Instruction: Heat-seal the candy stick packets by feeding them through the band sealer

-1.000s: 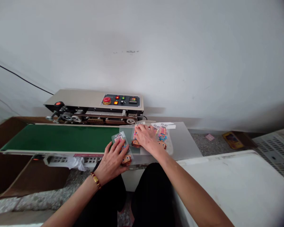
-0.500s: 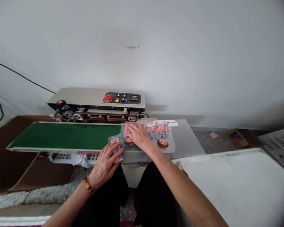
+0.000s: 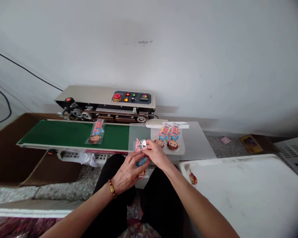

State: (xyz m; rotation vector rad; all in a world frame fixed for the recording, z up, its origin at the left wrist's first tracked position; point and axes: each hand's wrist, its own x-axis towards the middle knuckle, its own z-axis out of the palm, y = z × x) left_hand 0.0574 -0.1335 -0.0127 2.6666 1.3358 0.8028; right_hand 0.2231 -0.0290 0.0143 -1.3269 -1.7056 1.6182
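Note:
My left hand (image 3: 127,171) is closed around a small clear plastic packet (image 3: 140,144) with a pink and blue printed card inside, held over the front edge of the conveyor. The fingers of my right hand (image 3: 157,154) pinch the upper right of the same packet, near its top. Part of its lower half is hidden by my fingers. A similar packet (image 3: 96,133), with a brown-haired cartoon head at the bottom, lies on the green belt (image 3: 62,134). Right of my hands, two more such packets (image 3: 173,136) rest in a whitish translucent tray (image 3: 180,149).
A band sealing machine (image 3: 89,93) with a lit control panel (image 3: 132,98) stands behind the belt, against the wall. A cardboard box (image 3: 5,148) is at the belt's left end. On the right, a white surface (image 3: 238,188) carries a small red-haired cartoon piece (image 3: 193,178).
My right hand has let go of one packet, which now lies farther left on the belt by the sealer. It has joined my left hand, which moved right, on the other packet.

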